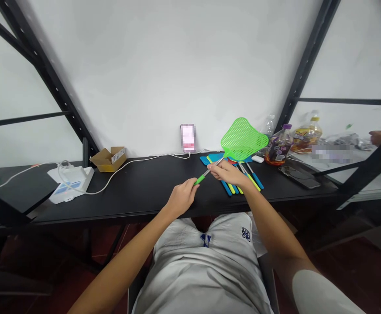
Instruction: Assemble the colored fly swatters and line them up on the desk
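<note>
A green fly swatter (242,140) is held at a slant above the desk, its perforated head toward the wall on the right. My left hand (182,197) is closed round its green grip. Farther up, my right hand (228,172) pinches the metal shaft below the head. On the desk beneath and beyond my right hand lies a pile of more fly swatters (255,179) with blue and yellow handles. Their heads overlap and are partly hidden by the green one.
A phone (187,138) with a cable leans on the wall. An open cardboard box (109,159) and a white power strip (72,185) stand left. Bottles (279,146) and a dark phone (299,176) are on the right. Another person's hand (378,138) shows beyond the rack frame.
</note>
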